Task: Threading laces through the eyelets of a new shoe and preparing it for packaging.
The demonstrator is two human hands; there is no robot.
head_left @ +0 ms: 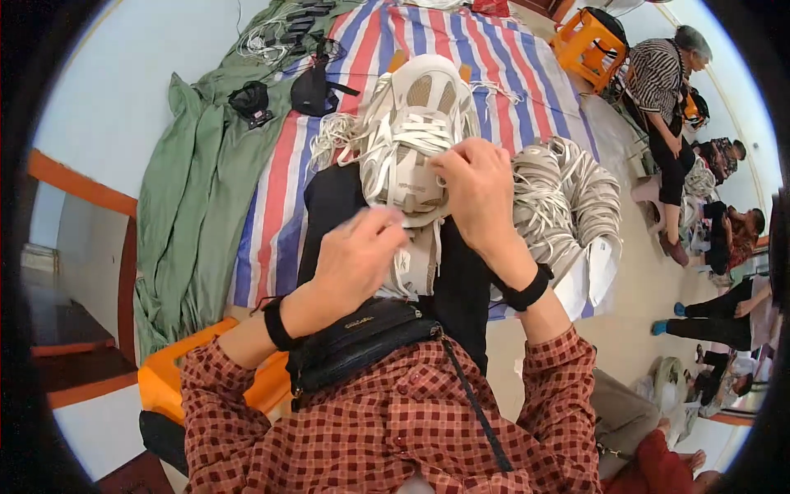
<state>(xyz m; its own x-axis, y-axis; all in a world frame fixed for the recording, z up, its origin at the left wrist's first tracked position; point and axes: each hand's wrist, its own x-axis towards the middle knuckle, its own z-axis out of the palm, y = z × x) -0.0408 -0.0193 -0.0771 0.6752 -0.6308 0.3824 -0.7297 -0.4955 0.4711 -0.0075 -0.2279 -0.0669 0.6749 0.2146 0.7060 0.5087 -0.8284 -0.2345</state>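
A beige and white shoe upper (420, 123) lies toe away from me, with flat white shoelaces (411, 144) strung loosely across its front. Along its right edge, my right hand (477, 193) is closed, thumb and forefinger pinched on a shoelace by the eyelets. My left hand (358, 251) is slightly blurred at the near end of the upper. Its fingers are curled together, and whatever is between them is hidden. More pale upper material (411, 263) shows below, over my dark trouser legs.
Stacked beige shoe uppers (568, 193) with laces lie to the right. A loose bundle of white laces (336, 136) is at the left, on a striped sheet (271, 222). Green cloth (197, 198) hangs farther left. A black bag (362, 337) rests at my waist. Other people sit or stand along the right.
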